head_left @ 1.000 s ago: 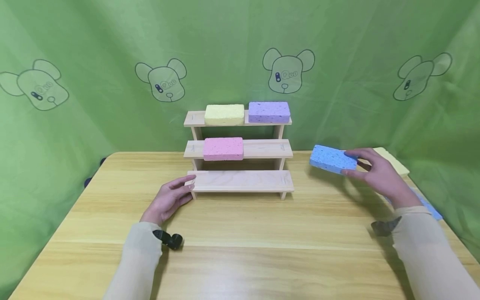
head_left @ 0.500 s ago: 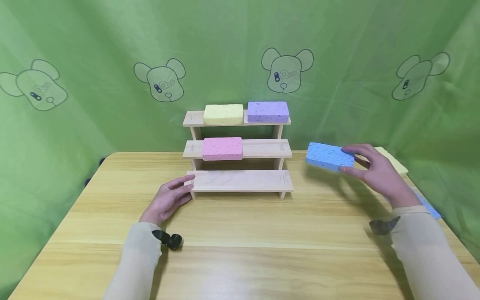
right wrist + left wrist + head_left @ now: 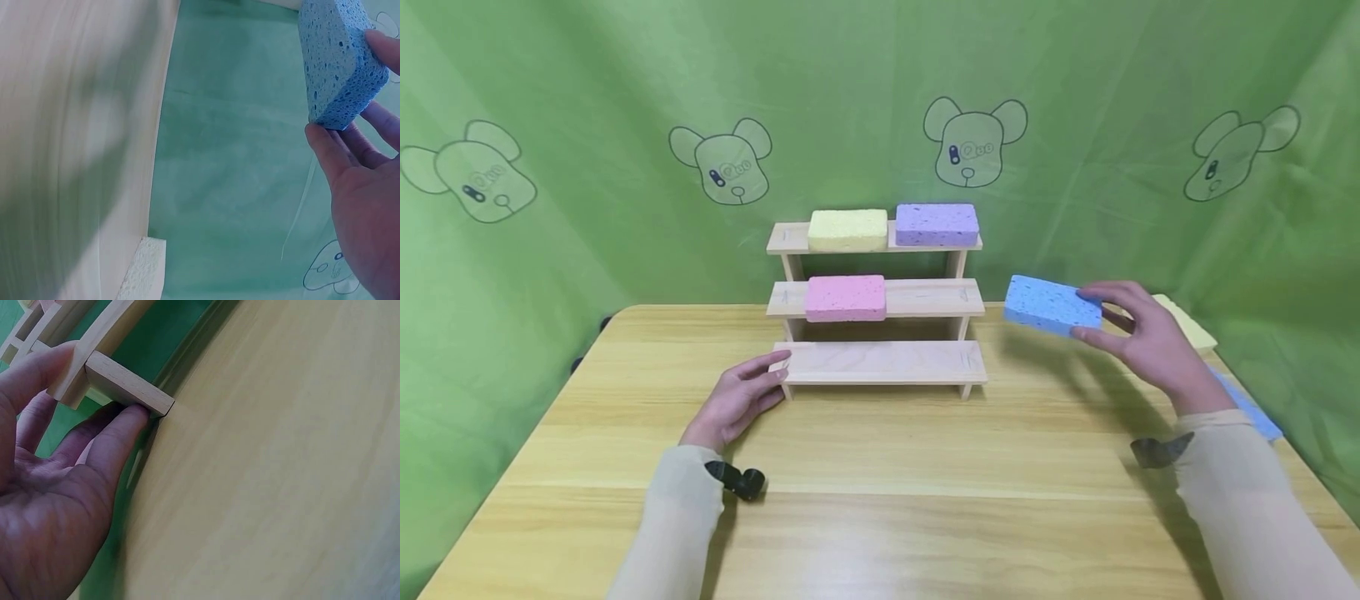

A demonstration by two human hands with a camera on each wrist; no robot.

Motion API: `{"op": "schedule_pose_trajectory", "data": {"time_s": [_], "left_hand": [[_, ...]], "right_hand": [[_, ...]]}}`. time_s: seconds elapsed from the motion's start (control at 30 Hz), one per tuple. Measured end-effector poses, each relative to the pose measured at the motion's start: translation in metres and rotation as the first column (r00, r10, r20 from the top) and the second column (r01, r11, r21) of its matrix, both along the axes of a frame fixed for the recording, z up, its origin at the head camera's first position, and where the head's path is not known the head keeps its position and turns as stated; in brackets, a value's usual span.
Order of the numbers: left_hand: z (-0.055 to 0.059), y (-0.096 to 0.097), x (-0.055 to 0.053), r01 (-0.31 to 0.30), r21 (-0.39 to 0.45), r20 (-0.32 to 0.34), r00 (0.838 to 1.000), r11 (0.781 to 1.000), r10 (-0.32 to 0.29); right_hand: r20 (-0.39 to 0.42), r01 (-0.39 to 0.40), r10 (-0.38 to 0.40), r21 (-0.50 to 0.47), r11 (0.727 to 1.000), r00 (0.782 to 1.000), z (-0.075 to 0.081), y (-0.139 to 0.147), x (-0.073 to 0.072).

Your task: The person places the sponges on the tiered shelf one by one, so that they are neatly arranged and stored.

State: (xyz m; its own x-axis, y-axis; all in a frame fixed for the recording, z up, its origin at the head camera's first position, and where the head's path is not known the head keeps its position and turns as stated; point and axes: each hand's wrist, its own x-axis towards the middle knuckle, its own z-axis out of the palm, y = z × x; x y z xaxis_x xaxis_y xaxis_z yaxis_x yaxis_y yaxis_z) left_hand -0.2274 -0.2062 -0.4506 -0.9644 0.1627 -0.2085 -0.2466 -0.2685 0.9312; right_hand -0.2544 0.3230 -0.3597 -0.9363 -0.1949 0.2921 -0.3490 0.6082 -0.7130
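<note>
My right hand (image 3: 1150, 342) pinches a blue sponge (image 3: 1051, 303) by its right end, thumb below and fingers above. The sponge is held in the air over the table's right side, slightly tilted. My left hand (image 3: 737, 400) grips the left end of the lowest step of a three-tier wooden rack (image 3: 880, 362); the left wrist view shows its fingertips against the board and its leg (image 3: 128, 381). A yellow sponge (image 3: 847, 230) and a purple sponge (image 3: 937, 224) sit on the top step. On the middle step, toward the left, lies a pink sponge (image 3: 846, 298).
At the table's right edge, partly behind my right arm, lie another yellow sponge (image 3: 1186, 323) and something flat and blue (image 3: 1246, 406). A green curtain (image 3: 850, 100) with printed bear heads surrounds the wooden table (image 3: 865, 533).
My right hand has carried the blue sponge a little to the left and upward, toward the rack. The left hand and the rack have stayed in place.
</note>
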Motion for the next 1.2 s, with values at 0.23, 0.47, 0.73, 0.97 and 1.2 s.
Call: {"op": "schedule_pose_trajectory", "data": {"time_s": [0.23,0.47,0.73,0.97,1.2], "left_hand": [[0.0,0.0,0.0,-0.003,0.005,0.002,1.0,1.0,0.003],[0.0,0.0,-0.001,-0.002,0.002,0.002,1.0,1.0,0.002],[0.001,0.002,0.0,-0.006,0.007,0.002,1.0,1.0,0.006],[-0.001,0.001,0.0,0.0,0.01,0.007,1.0,1.0,0.0],[0.0,0.002,0.0,-0.009,0.017,0.013,1.0,1.0,0.009]], "right_hand": [[-0.004,-0.029,0.029,0.005,1.0,1.0,0.005,-0.009,0.001],[-0.037,-0.051,0.051,-0.006,0.999,0.998,0.013,-0.016,0.002],[-0.029,-0.066,0.066,-0.017,0.998,0.997,0.012,-0.026,0.001],[-0.054,-0.115,0.113,-0.039,0.993,0.992,0.011,-0.038,-0.001],[-0.093,-0.152,0.147,-0.041,0.988,0.985,0.011,-0.051,-0.005]]}}
